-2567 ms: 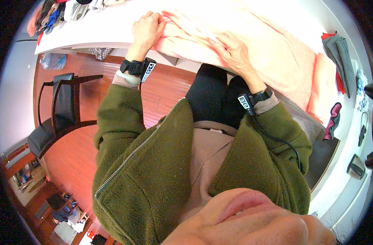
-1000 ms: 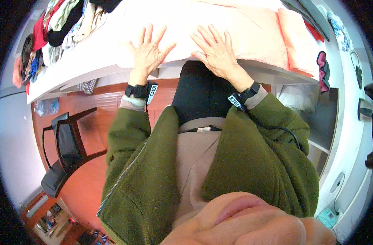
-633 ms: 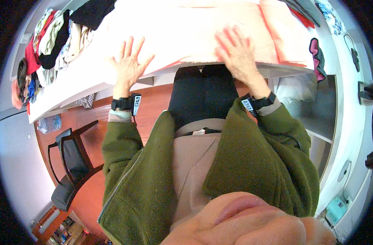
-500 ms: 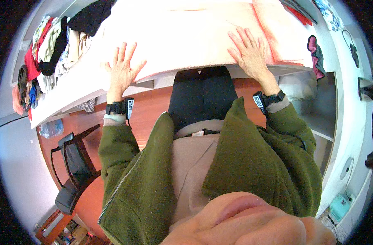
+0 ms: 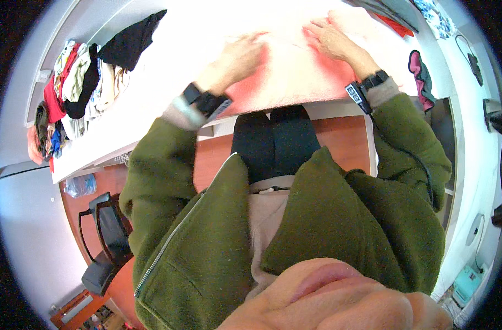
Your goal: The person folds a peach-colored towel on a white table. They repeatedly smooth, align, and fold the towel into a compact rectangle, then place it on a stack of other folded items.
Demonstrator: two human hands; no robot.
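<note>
A pale pink, fleecy cloth (image 5: 295, 85), perhaps a towel or blanket, lies spread over the white table (image 5: 152, 104), its near edge along the table's front. Glare washes out much of its surface. My left hand (image 5: 241, 58) is over the cloth's left part, pointing to the right; its fingers are blurred, so whether they grip the fabric does not show. On the right, my right hand (image 5: 329, 41) rests on the cloth with its fingers stretched out and somewhat apart, beside a raised fold.
Folded clothes (image 5: 75, 82) stand in a row at the far left, beside a black garment (image 5: 132, 41). A pink and grey fabric item (image 5: 421, 80) sits at the table's right end. Behind on the left is a black chair (image 5: 108, 236); a turquoise box (image 5: 467, 283) is low right.
My left hand has swung right and away from me, closer to the right hand. My right hand has slid slightly farther and to the left. The fold at the right looks altered.
</note>
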